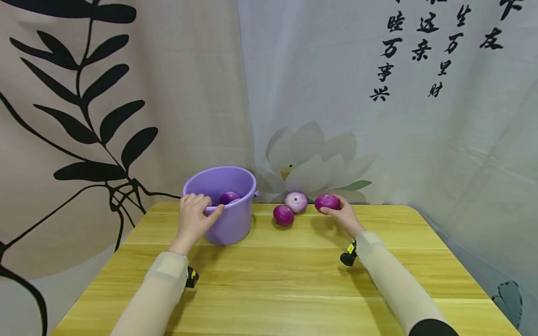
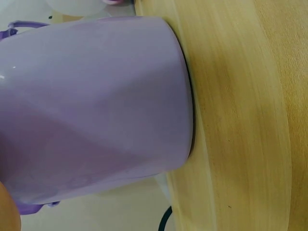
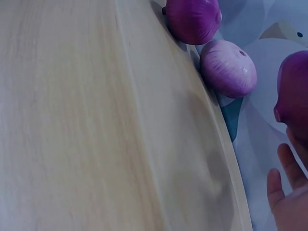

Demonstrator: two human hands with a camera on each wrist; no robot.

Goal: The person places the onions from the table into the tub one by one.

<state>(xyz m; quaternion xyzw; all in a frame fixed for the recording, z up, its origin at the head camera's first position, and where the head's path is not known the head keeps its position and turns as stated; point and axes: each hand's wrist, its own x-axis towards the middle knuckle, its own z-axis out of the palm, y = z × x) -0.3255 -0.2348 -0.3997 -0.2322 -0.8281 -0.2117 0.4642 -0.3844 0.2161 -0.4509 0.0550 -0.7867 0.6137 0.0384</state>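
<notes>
My left hand (image 1: 194, 218) grips the near rim of a purple bucket (image 1: 229, 226), thumb along the edge. Inside the bucket lie purple onions (image 1: 230, 198), partly hidden by its wall. In the left wrist view the bucket's side (image 2: 106, 96) fills much of the frame. My right hand (image 1: 345, 215) holds a red onion (image 1: 327, 202) between thumb and fingers, raised over the back of the table; that onion (image 3: 294, 91) shows at the right wrist view's edge. To its left sit a paler onion (image 1: 296, 202) and a dark red onion (image 1: 283, 215), close together.
The wooden table (image 1: 269, 280) ends at a back edge right behind the onions. Behind it hangs a curtain (image 1: 315, 93) printed with leaves, a lotus and characters. The bucket stands at the table's back left.
</notes>
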